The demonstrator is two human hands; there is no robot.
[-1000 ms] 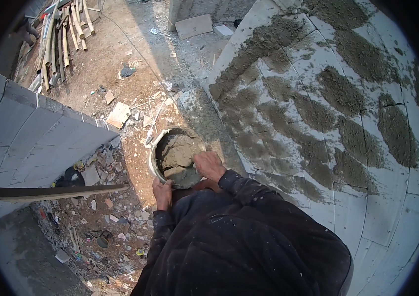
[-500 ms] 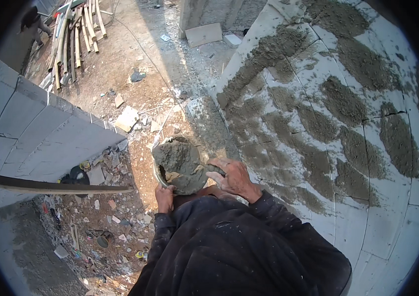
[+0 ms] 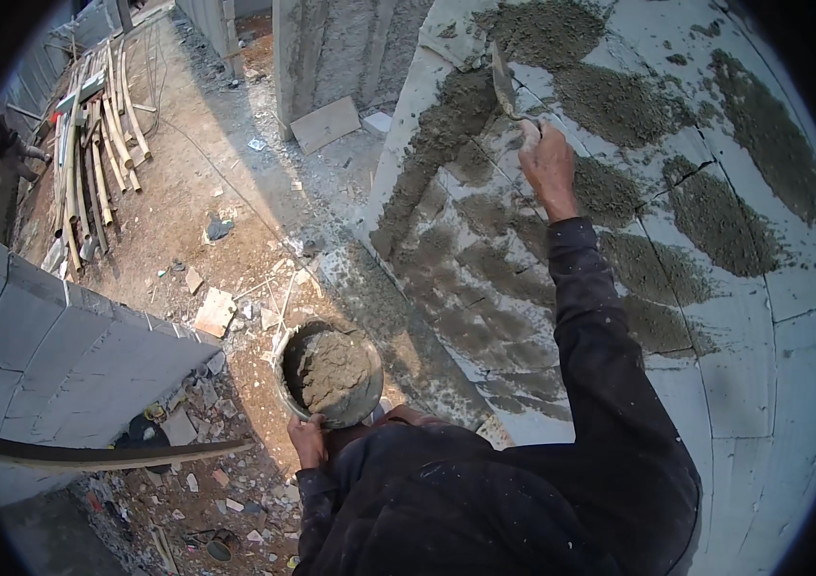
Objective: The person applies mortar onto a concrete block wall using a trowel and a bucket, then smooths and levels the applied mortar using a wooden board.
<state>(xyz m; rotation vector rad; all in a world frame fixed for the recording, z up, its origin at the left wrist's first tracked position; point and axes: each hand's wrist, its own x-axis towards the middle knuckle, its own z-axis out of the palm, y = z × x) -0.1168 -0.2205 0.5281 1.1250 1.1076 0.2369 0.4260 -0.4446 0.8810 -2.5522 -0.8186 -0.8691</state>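
Note:
My left hand [image 3: 307, 442] is closed on the near rim of a round bucket [image 3: 303, 346], held in front of my body. Wet grey mortar [image 3: 335, 372] fills much of the bucket. Stretched up and to the right, my right hand [image 3: 548, 165] grips the handle of a trowel [image 3: 503, 81]. The trowel's blade lies against or just off the pale block wall [image 3: 744, 408], near its upper left edge; I cannot tell which. Rough patches of mortar [image 3: 619, 106] and thinner smears cover much of that wall around my right hand.
A low block wall [image 3: 62, 336] stands at the left, with a long narrow board [image 3: 110, 456] jutting out below it. Bamboo poles [image 3: 91, 163] lie in a pile at the far left, near another person [image 3: 12, 154]. Rubble [image 3: 226, 480] litters the ground.
My right hand has moved from the bucket up to the wall with the trowel. The view has shifted, and the bucket, still in my left hand, appears lower.

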